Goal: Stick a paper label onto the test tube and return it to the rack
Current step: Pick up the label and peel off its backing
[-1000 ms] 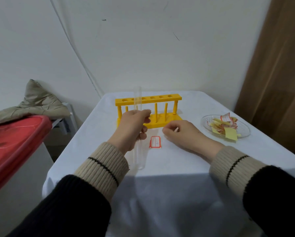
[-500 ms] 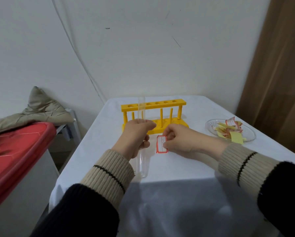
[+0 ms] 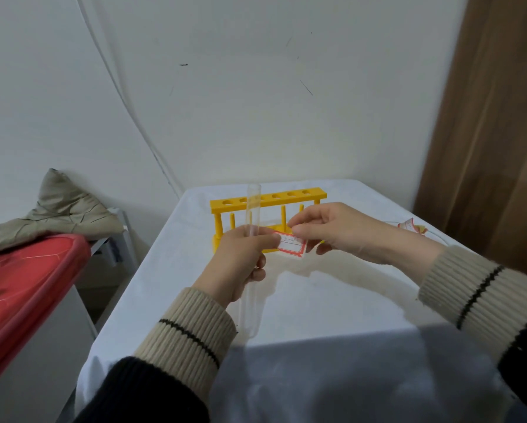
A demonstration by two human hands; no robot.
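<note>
The fingers (image 3: 265, 239) of the left hand (image 3: 237, 264) are wrapping around a clear test tube (image 3: 251, 264), holding it nearly upright above the worktop (image 3: 332, 300). The right hand (image 3: 338, 230) is pinching a white paper label (image 3: 291, 244) with a red border by its right end, and the label's left end is meeting the tube beside the left thumb. Just beyond both hands a yellow rack (image 3: 268, 200) is standing with its row of holes showing. At the far right a glass dish (image 3: 414, 228) with paper scraps is peeking out behind the right wrist. The worktop is wearing a white cloth, open along its near part, its left edge dropping off toward a red lid (image 3: 27, 285) and a folded beige cloth (image 3: 54, 215). A white wall is closing the far side; a brown wooden panel (image 3: 494, 132) is rising at right.
</note>
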